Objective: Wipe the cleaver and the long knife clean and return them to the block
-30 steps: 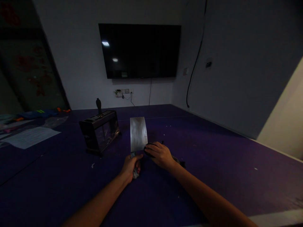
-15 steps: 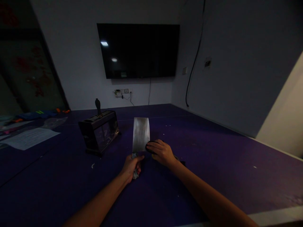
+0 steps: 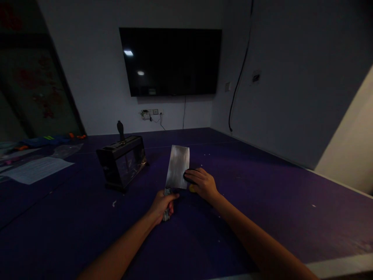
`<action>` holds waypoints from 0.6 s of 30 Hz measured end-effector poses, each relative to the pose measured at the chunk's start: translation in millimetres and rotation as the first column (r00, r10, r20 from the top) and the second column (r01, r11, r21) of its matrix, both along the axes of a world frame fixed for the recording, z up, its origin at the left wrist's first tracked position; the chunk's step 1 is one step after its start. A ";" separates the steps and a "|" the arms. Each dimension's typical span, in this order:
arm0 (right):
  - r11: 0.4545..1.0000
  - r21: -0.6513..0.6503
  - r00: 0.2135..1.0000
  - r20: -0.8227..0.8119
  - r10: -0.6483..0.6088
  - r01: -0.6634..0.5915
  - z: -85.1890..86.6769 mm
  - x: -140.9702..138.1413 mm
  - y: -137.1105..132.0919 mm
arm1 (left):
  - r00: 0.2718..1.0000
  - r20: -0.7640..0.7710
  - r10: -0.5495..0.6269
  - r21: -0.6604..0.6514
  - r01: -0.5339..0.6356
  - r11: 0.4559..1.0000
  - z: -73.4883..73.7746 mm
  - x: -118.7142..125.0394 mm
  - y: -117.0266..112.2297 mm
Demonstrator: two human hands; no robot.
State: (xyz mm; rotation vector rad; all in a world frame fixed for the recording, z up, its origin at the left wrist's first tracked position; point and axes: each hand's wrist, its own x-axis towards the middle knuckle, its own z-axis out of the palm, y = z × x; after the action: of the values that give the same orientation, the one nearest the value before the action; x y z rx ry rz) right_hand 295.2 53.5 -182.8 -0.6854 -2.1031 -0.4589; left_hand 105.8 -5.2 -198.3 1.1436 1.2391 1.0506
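Observation:
My left hand (image 3: 163, 205) is closed around the grey handle of a cleaver (image 3: 178, 167). Its broad metal blade points away from me, leaning a little to the right. At the blade's right edge, my right hand (image 3: 204, 185) grips a small black tool with a yellow part (image 3: 192, 188). My fingers cover most of this tool, so its exact kind is hard to make out. To the left stands a black knife block (image 3: 121, 161) with see-through sides, and one black knife handle (image 3: 120, 128) sticks up from its top.
The purple surface (image 3: 262, 186) stretches to the walls, with small white scraps on it. Papers (image 3: 39, 170) and a clear plastic bag (image 3: 67, 149) lie at the left. A television (image 3: 175, 62) hangs on the far wall, and a black cable (image 3: 239, 79) runs down the right wall.
The cleaver's blade has tilted to the right. My right hand has shifted slightly right with the black tool, staying at the blade's edge, and more of its yellow part shows.

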 end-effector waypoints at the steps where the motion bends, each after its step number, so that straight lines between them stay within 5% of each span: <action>1: 1.000 -0.003 1.000 -0.008 -0.007 0.007 0.4 0.9 0.2 | 1.000 -0.005 -0.007 0.010 0.007 1.000 -0.2 -0.1 -0.2; 18: 0.994 -0.050 0.975 -0.197 -0.101 0.092 6.2 18.4 11.4 | 0.995 -0.069 -0.075 0.009 0.076 0.997 1.5 -0.5 -1.2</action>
State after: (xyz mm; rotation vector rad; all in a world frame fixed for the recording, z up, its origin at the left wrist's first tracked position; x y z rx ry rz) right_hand 313.6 64.9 -176.6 -0.8257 -1.9014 -0.3846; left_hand 105.3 -6.5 -196.8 1.2345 1.2347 0.9698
